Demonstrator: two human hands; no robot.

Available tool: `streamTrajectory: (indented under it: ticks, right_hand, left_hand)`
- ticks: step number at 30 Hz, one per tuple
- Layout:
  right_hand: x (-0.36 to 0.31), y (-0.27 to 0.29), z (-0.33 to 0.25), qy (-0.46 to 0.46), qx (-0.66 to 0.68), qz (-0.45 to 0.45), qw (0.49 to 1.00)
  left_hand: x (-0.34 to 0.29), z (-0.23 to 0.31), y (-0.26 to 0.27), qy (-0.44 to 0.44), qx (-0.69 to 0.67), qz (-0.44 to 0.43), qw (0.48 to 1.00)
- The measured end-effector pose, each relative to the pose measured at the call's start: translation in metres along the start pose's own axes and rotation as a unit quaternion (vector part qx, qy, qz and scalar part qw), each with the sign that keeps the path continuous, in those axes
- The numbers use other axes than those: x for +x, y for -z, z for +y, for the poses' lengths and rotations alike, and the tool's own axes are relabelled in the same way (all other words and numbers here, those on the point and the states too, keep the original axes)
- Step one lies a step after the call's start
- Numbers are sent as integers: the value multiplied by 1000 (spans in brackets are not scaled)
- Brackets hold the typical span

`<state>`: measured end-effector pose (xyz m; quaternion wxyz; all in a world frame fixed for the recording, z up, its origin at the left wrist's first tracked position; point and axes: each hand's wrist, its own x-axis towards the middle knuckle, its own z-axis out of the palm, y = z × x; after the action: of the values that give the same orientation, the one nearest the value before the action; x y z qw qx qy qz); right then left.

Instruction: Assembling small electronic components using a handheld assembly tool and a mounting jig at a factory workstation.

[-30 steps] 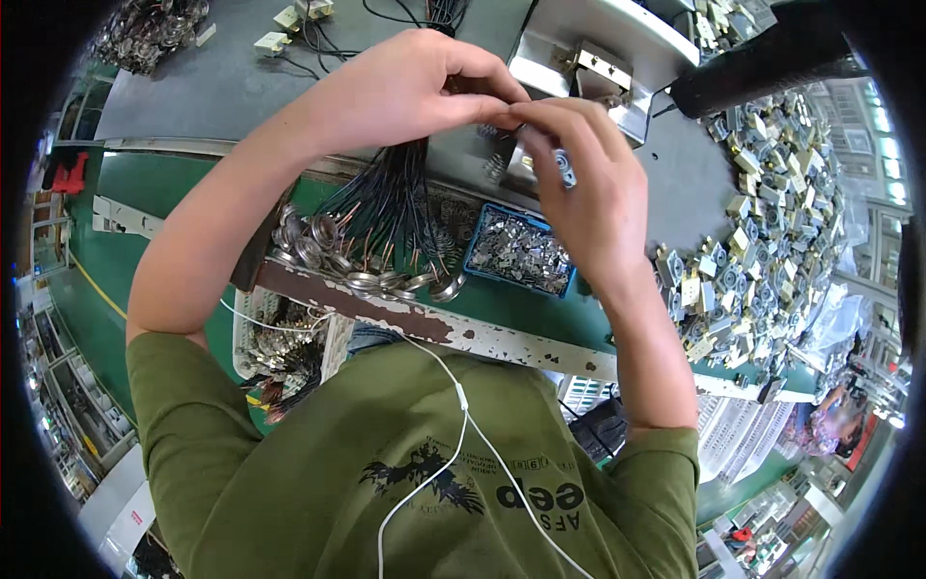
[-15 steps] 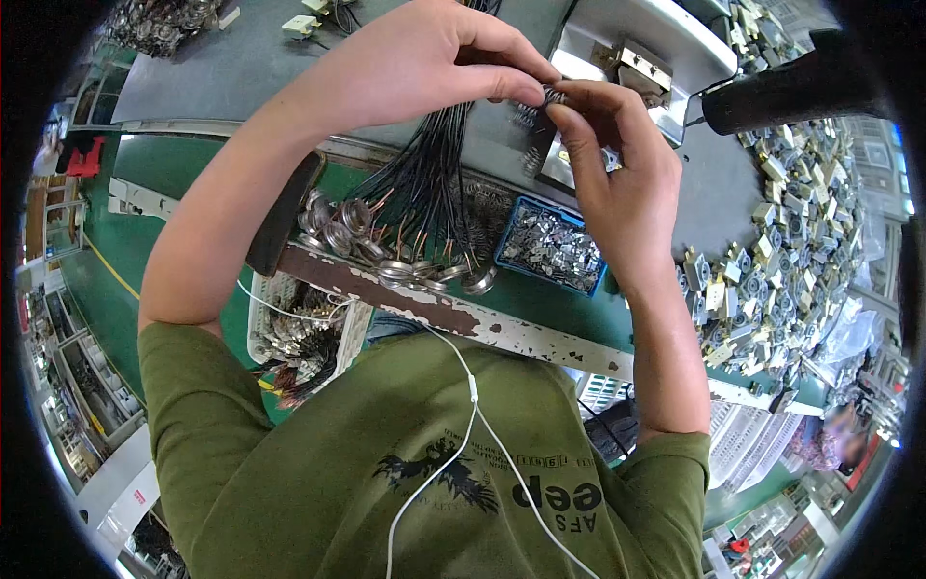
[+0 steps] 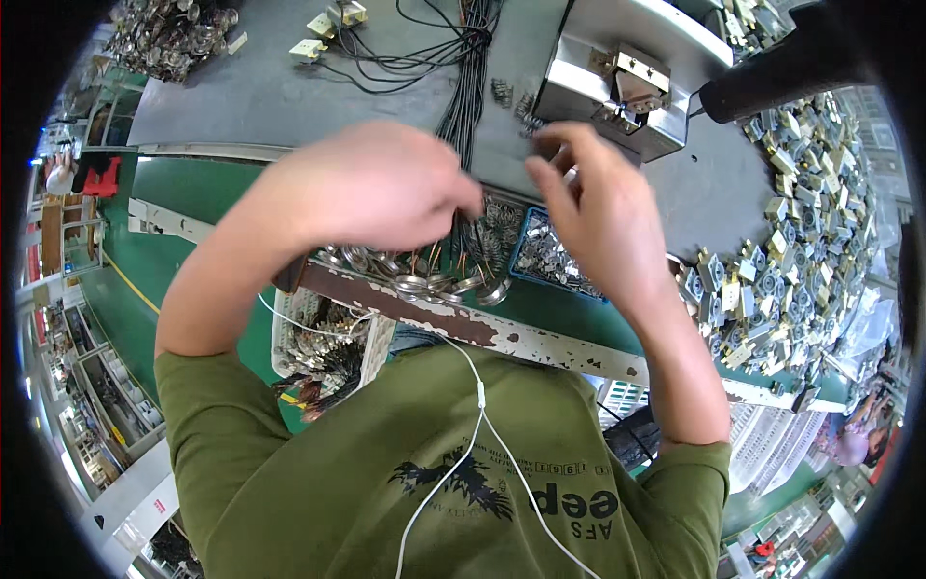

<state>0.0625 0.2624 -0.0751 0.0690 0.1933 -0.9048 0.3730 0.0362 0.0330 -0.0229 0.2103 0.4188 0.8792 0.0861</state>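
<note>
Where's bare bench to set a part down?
Grey bench: left of the black cables, nearer than the pale connectors; also between metal fixture and parts pile. Crowded: that pile, and up front, metal rings and blue tray.

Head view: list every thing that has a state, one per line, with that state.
Left hand: blurred, grip unclear
Right hand: thumb and forefinger apart
Wires: bundled, lower ends bare copper
Springs: loose on the table
Bin: open, filled with small parts
Rings: heaped
Crate: open, loaded
Machine: cannot tell whether on or off
White cord: forked, lying over the shirt
</note>
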Motion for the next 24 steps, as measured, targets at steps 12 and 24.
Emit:
streamTrajectory:
  ticks: [12,24]
  right_hand:
    - [17,-43,-26,-298,369,-268,838]
    - [16,-46,-18,-280,459,-228,812]
  left_hand:
    - [-13,-11,32,10,-86,-98,991]
    - [-21,-27,31,2,-139,-105,985]
